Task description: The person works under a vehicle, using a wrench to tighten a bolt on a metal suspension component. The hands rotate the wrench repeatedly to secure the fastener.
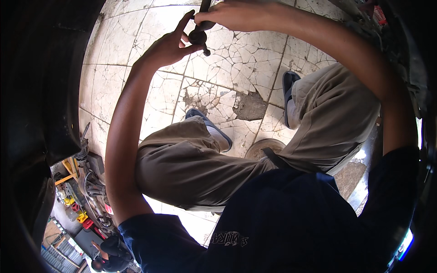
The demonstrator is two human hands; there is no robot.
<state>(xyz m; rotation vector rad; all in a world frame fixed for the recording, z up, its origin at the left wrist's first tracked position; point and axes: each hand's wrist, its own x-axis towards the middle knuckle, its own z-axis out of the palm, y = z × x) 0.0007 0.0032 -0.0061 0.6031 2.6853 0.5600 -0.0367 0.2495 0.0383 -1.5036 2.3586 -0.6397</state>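
At the top of the head view, both my hands are on a dark metal rod with a rounded joint (197, 37) and a short stud at its lower end. My left hand (166, 49) curls round the joint from the left, with the thumb below and the fingers above it. Coming in from the right, my right hand (225, 16) wraps the rod just above the joint. The rod's upper end runs out of the frame. Shadow hides the part's finer shape, so its exact kind does not show.
Cracked pale floor tiles (223, 63) spread below my hands, with a broken patch (250, 105) between my sandalled feet. Dark bulky shapes line the left edge. Metal parts (93, 184) and yellow and red items stand at lower left, near another person (111, 255).
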